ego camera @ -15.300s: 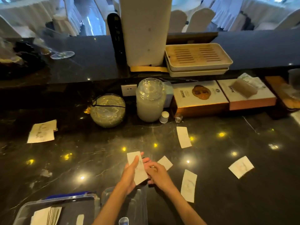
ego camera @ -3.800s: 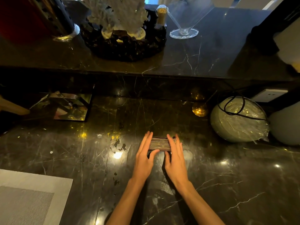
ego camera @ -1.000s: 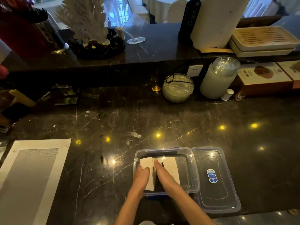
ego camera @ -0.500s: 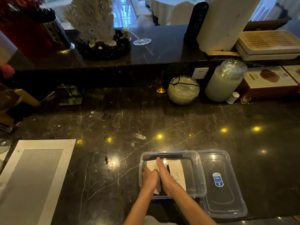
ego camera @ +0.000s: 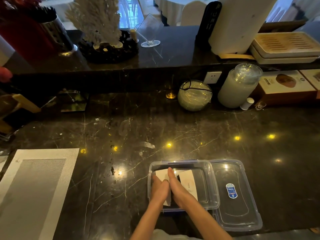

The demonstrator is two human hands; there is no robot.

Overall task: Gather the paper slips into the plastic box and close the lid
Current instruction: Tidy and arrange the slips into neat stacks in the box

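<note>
A clear plastic box (ego camera: 212,186) sits open on the black marble counter near the front edge. Its clear lid (ego camera: 237,210) with a blue sticker lies flat just right of it. Both my hands are inside the box. My left hand (ego camera: 159,189) and my right hand (ego camera: 177,187) press side by side on a stack of white paper slips (ego camera: 161,174) at the box's left. Another white slip (ego camera: 188,183) with small writing lies flat in the box beside my right hand. No loose slips show on the counter.
A grey placemat (ego camera: 34,184) lies at the left front. Along the back stand a round glass bowl (ego camera: 194,95), a frosted jar (ego camera: 239,85), a small white bottle (ego camera: 247,103) and boxes (ego camera: 287,87). A raised ledge holds a white coral ornament (ego camera: 97,19).
Since a second ago my hands have sunk a little lower into the box, pressing the stack of slips down at its left side. The box and lid have not moved.
</note>
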